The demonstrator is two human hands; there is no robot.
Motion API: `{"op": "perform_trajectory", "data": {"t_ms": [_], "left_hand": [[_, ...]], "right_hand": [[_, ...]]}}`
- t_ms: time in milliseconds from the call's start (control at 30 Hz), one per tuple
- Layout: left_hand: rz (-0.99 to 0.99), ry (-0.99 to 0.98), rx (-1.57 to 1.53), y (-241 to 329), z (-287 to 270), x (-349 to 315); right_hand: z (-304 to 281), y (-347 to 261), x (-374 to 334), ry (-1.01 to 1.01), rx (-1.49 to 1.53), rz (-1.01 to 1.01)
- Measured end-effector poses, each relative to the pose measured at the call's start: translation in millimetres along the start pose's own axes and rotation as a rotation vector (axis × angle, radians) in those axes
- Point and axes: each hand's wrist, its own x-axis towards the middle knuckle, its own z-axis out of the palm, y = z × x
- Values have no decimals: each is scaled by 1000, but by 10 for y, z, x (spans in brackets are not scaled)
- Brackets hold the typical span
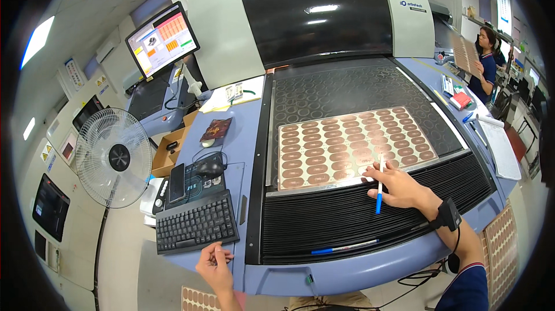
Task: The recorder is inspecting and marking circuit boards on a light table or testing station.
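Observation:
A flat panel (347,150) with rows of copper-brown rounded shapes lies on the black bed of a large machine. My right hand (399,187) is over the panel's near right edge, closed on a white pen with a blue end (379,198). The pen is held upright between the fingers, its blue end toward me. A wristband with a cable is around my right wrist. My left hand (215,266) hangs just in front of the black keyboard (196,222), its fingers loosely curled with nothing seen in them.
Another blue-and-white pen (345,247) lies on the ribbed black front strip. Left of the bed are a mouse (209,165), a phone (176,182), a fan (119,158) and a monitor (162,39). A notebook (500,149) lies at right. A co-worker (484,65) holds a similar panel.

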Motion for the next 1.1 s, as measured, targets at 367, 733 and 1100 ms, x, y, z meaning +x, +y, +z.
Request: {"op": "perform_trajectory", "data": {"t_ms": [367, 733, 1100], "left_hand": [[423, 366, 794, 16, -361, 215], [355, -58, 835, 242, -207, 468], [-18, -859, -406, 586, 2292, 236]], "right_hand": [[50, -92, 79, 15, -20, -107], [-53, -176, -47, 7, -2, -64], [303, -883, 340, 420, 306, -212]]}}
